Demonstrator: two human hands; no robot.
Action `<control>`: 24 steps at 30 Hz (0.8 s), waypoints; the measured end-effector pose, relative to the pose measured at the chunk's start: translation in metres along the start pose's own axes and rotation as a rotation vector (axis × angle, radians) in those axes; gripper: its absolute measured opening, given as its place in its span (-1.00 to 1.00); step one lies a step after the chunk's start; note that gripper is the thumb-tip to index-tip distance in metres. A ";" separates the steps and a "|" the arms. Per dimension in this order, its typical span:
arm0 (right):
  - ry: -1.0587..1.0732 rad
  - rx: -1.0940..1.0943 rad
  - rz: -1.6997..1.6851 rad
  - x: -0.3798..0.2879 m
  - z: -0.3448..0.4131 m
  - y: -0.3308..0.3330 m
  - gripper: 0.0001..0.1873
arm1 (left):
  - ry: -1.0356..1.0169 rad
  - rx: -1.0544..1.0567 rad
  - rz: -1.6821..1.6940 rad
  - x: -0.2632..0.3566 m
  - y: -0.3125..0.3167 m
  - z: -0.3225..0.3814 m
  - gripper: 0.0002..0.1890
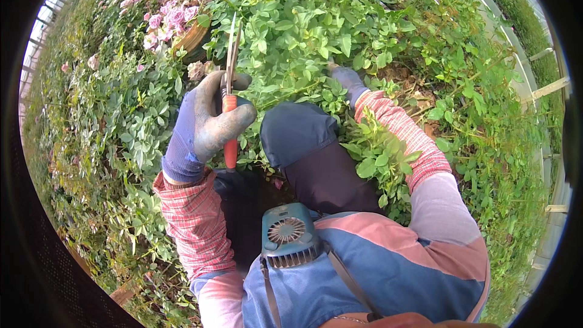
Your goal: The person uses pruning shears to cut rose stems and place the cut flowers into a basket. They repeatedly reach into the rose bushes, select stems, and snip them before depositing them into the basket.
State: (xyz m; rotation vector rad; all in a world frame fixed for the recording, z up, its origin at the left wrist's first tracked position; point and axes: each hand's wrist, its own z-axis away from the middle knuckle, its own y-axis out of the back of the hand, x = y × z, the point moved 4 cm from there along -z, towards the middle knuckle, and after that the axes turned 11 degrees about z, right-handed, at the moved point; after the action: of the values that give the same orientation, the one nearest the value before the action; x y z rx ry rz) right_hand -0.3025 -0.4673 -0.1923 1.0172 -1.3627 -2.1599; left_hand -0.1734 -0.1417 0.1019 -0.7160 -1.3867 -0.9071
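Note:
My left hand (214, 118), in a soiled purple-blue glove, grips garden snips (230, 132) by their red-orange handle. The long, narrow metal blades point up and away from me. Leafy rose bushes (282, 41) spread in front of both hands. My right hand (347, 79), gloved as well, reaches in among the leaves right of my knee. Foliage hides its fingers, so whether they hold a stem is unclear. A faded rose bloom (196, 71) shows just beyond the left glove.
Pink roses (175, 18) cluster beside a brown curved rim (193, 40), possibly a basket's. My bent knee (298, 134) stands between my arms. A portable fan (289, 234) hangs from a neck strap. To the right, a pale strip (514, 50) with crossbars borders the bed.

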 end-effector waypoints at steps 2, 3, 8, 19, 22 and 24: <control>0.064 0.004 0.110 -0.003 0.001 -0.013 -0.53 | -0.049 -0.182 -0.018 0.011 -0.020 -0.027 -0.42; 0.077 -0.012 0.123 -0.005 0.003 -0.014 -0.54 | -0.022 -0.259 -0.074 0.008 -0.034 -0.047 -0.37; -0.067 0.027 -0.392 -0.008 0.024 0.031 -0.58 | -0.065 -0.431 -0.429 -0.052 -0.084 -0.153 -0.41; -0.048 0.082 0.398 -0.064 0.036 0.122 -0.37 | 0.178 -0.393 -0.260 -0.154 -0.016 -0.188 -0.29; -0.062 -0.018 0.494 -0.076 0.023 0.135 -0.40 | 0.166 -0.340 -0.282 -0.145 -0.002 -0.175 -0.32; -0.025 0.140 0.514 -0.085 0.008 0.167 -0.48 | 0.136 -0.297 -0.225 -0.134 0.016 -0.161 -0.32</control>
State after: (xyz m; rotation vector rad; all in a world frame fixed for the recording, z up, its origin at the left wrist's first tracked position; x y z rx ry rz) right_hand -0.2615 -0.4822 -0.0097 0.5967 -1.5955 -1.7196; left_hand -0.0736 -0.2571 -0.0426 -0.7141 -1.2401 -1.3351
